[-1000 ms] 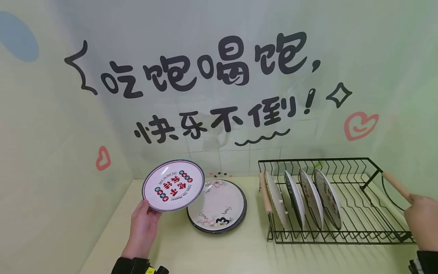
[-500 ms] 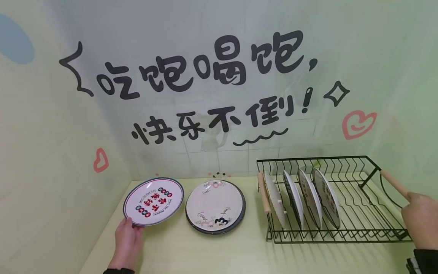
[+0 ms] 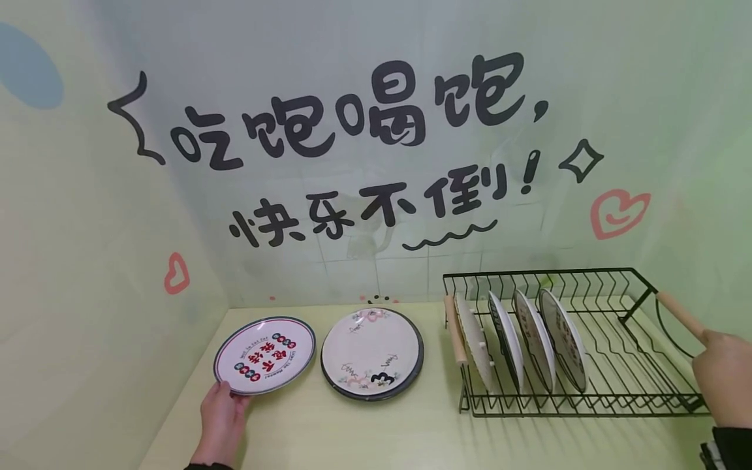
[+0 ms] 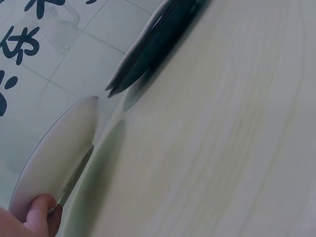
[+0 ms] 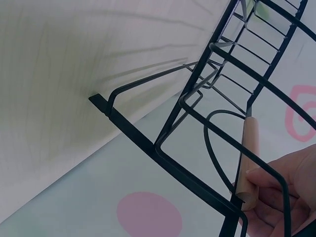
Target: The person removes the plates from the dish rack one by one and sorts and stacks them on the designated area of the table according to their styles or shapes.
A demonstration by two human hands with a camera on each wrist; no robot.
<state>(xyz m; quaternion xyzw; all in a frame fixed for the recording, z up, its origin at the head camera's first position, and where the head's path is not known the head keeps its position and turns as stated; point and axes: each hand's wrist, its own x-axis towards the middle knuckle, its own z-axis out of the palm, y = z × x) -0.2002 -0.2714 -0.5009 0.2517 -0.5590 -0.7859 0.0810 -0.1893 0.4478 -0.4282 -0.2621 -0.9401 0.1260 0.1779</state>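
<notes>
My left hand (image 3: 220,418) pinches the near-left rim of a white plate (image 3: 264,356) with a dark blue edge and red lettering. Thumb on top, fingers beneath: that grip also shows in the left wrist view, where the plate (image 4: 54,148) is tilted, with its shadow on the tabletop. To its right, a white floral plate (image 3: 370,349) rests on a dark-rimmed one. My right hand (image 3: 725,378) grips the wooden handle (image 3: 681,314) at the right end of a black wire dish rack (image 3: 564,416). Fingers curl round this handle (image 5: 251,143) in the right wrist view.
Several plates (image 3: 534,339) stand on edge in the rack's left half, while its right-hand slots hold none. A second wooden handle (image 3: 455,331) is at the rack's left end. Behind the pale tabletop (image 3: 352,437) hangs a printed backdrop (image 3: 364,85) with black lettering.
My left hand has carried the plate left and down, away from over the floral plate, and it now lies flatter. My right hand keeps its grip on the rack handle.
</notes>
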